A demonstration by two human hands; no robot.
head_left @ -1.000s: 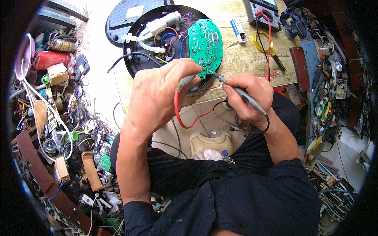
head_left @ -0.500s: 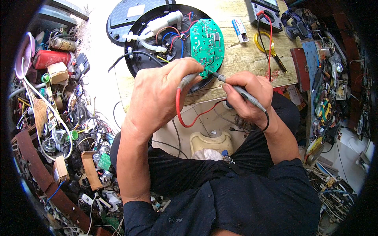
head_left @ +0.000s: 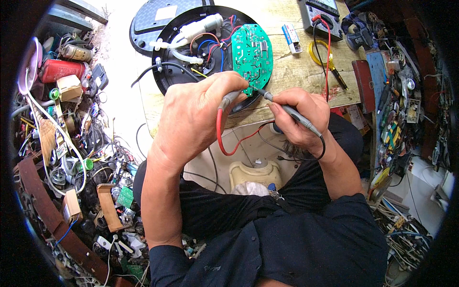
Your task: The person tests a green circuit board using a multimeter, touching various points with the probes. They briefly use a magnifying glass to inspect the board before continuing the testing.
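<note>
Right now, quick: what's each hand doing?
Left hand: closed, holding the red-wired grey probe.
Right hand: closed, holding the black-wired grey probe.

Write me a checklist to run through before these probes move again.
1. Left hand gripping the red-lead probe: ok.
2. Right hand gripping the black-lead probe: ok.
3. Green circuit board exposed: ok, uncovered at the right side of the round black housing.
4. Red-lead probe's tip touching the board: cannot tell, the left hand obscures it.
5. Black-lead probe's tip touching the board: cannot tell, too fine to see.
6. Meter reading legible: not ok, display cut off by the frame.
</note>
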